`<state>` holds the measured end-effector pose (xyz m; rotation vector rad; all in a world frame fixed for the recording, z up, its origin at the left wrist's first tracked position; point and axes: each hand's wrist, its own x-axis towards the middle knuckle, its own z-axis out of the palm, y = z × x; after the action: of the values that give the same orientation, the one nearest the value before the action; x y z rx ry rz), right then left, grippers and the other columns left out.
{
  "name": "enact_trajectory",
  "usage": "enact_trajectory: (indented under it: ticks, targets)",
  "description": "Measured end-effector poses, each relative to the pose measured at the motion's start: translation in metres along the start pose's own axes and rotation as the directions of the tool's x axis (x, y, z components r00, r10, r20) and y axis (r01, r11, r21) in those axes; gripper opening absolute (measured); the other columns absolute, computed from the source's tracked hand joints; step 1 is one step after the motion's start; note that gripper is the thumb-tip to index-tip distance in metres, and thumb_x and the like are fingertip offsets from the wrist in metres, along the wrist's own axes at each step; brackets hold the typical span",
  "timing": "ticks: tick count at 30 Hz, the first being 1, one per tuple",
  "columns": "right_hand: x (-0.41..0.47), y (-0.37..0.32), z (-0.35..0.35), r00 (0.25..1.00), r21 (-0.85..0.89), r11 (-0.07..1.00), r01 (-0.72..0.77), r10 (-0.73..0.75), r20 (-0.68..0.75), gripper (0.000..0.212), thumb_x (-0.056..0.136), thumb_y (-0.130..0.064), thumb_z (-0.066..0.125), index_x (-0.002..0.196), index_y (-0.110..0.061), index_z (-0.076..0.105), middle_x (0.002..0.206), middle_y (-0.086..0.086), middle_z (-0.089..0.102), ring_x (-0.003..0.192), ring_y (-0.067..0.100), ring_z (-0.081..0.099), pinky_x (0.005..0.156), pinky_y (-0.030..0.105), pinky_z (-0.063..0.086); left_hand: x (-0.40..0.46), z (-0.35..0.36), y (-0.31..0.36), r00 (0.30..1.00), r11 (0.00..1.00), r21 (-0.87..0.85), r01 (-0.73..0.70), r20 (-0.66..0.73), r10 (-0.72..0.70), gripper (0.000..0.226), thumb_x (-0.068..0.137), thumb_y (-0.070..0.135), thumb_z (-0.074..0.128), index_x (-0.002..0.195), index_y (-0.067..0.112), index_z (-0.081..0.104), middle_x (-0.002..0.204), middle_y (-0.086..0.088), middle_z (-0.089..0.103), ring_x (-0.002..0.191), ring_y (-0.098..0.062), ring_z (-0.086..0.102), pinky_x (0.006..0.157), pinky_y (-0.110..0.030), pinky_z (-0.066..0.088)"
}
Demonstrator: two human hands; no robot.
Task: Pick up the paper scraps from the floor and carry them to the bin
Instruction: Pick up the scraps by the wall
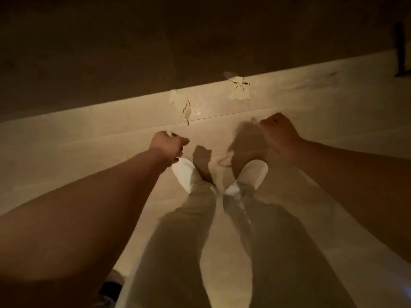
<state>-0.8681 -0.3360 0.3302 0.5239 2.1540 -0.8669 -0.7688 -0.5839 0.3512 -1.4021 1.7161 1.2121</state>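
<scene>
Two crumpled pale paper scraps lie on the light floor ahead of my feet: one [180,103] at centre left, another [239,90] further right, both on the edge of the lit strip. My left hand [168,145] reaches down below the left scrap, fingers closed around a small white bit of paper [170,132] that pokes out at the knuckles. My right hand [279,130] hangs to the right as a closed fist; nothing shows in it. No bin is in view.
My two white shoes [185,172] [251,173] stand together on the floor below the hands. The floor beyond the scraps lies in dark shadow. A dark upright leg-like object [400,50] stands at the far right edge.
</scene>
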Motion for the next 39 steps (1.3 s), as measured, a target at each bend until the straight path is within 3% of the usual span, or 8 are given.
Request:
enact_trajectory:
  ticks: [4, 8, 15, 19, 27, 31, 35, 39]
  targets:
    - [0.112, 0.013, 0.055, 0.998, -0.143, 0.989, 0.045, -0.052, -0.043, 0.042, 0.087, -0.039, 0.058, 0.118, -0.011, 0.053, 0.110, 0.007, 0.065, 0.099, 0.027, 0.061, 0.075, 0.033, 0.042, 0.132, 0.044, -0.002, 0.995, 0.998, 0.055, -0.031, -0.097, 0.036, 0.056, 0.083, 0.042, 0.072, 0.121, 0.006, 0.054, 0.080, -0.009, 0.065, 0.057, -0.020, 0.058, 0.051, -0.029, 0.047]
    - [0.206, 0.035, 0.115, 0.995, -0.203, 0.975, 0.094, -0.101, -0.026, 0.084, 0.072, -0.071, 0.063, 0.137, -0.023, 0.038, 0.110, 0.001, 0.064, 0.106, 0.028, 0.063, 0.087, 0.040, 0.051, 0.249, 0.081, -0.012, 0.978, 0.988, 0.152, -0.038, -0.198, 0.068, 0.079, 0.077, 0.057, 0.073, 0.132, 0.008, 0.044, 0.117, -0.018, 0.068, 0.095, -0.035, 0.070, 0.077, -0.042, 0.056]
    - [0.342, 0.047, 0.168, 0.961, -0.453, 0.874, 0.174, -0.251, -0.114, 0.090, 0.083, -0.047, 0.067, 0.153, -0.026, 0.015, 0.126, 0.014, 0.062, 0.110, 0.037, 0.061, 0.082, 0.044, 0.048, 0.375, 0.111, -0.024, 0.916, 0.975, 0.204, -0.085, -0.369, 0.157, 0.070, 0.083, 0.048, 0.071, 0.137, 0.023, 0.033, 0.135, -0.014, 0.051, 0.097, -0.033, 0.060, 0.055, -0.032, 0.044]
    - [0.376, 0.044, 0.174, 0.949, -0.517, 0.834, 0.194, -0.292, -0.115, 0.090, 0.085, -0.048, 0.064, 0.155, -0.032, 0.009, 0.135, 0.011, 0.060, 0.110, 0.036, 0.063, 0.077, 0.042, 0.049, 0.398, 0.115, -0.037, 0.880, 0.949, 0.294, -0.111, -0.415, 0.232, 0.065, 0.086, 0.050, 0.066, 0.137, 0.026, 0.034, 0.136, -0.014, 0.044, 0.112, -0.042, 0.058, 0.082, -0.048, 0.051]
    - [0.380, 0.053, 0.178, 0.945, -0.567, 0.797, 0.208, -0.313, -0.094, 0.021, 0.098, -0.025, 0.048, 0.115, -0.016, 0.054, 0.090, 0.006, 0.056, 0.088, 0.027, 0.057, 0.072, 0.036, 0.041, 0.397, 0.120, -0.055, 0.884, 0.873, 0.417, -0.253, -0.267, 0.383, 0.037, 0.092, 0.032, 0.048, 0.127, 0.019, 0.051, 0.115, -0.011, 0.064, 0.099, -0.034, 0.064, 0.086, -0.044, 0.055]
    - [0.317, 0.057, 0.166, 0.970, -0.517, 0.826, 0.226, -0.237, 0.046, 0.033, 0.096, -0.029, 0.044, 0.115, -0.007, 0.062, 0.111, 0.016, 0.064, 0.105, 0.036, 0.062, 0.084, 0.036, 0.048, 0.344, 0.117, -0.060, 0.964, 0.935, 0.292, -0.202, -0.111, 0.243, 0.035, 0.094, 0.036, 0.052, 0.119, 0.014, 0.060, 0.112, -0.011, 0.070, 0.100, -0.033, 0.068, 0.088, -0.043, 0.057]
    - [0.211, 0.045, 0.124, 0.989, -0.501, 0.854, 0.140, -0.145, 0.027, 0.052, 0.082, -0.065, 0.025, 0.099, -0.035, 0.065, 0.096, 0.002, 0.073, 0.085, 0.029, 0.066, 0.087, 0.044, 0.052, 0.241, 0.097, -0.050, 0.986, 0.959, 0.243, -0.148, -0.038, 0.162, 0.048, 0.093, 0.039, 0.055, 0.118, -0.002, 0.061, 0.100, -0.018, 0.071, 0.091, -0.034, 0.069, 0.076, -0.033, 0.055]
    - [0.070, 0.019, 0.061, 0.996, -0.335, 0.939, 0.073, -0.050, 0.078, 0.040, 0.101, -0.033, 0.042, 0.112, -0.004, 0.067, 0.111, 0.018, 0.070, 0.103, 0.035, 0.065, 0.080, 0.032, 0.045, 0.099, 0.060, -0.031, 0.991, 0.984, 0.123, -0.128, 0.060, 0.122, 0.029, 0.093, 0.028, 0.062, 0.082, 0.003, 0.052, 0.062, -0.007, 0.046, 0.071, -0.026, 0.048, 0.058, -0.033, 0.037]
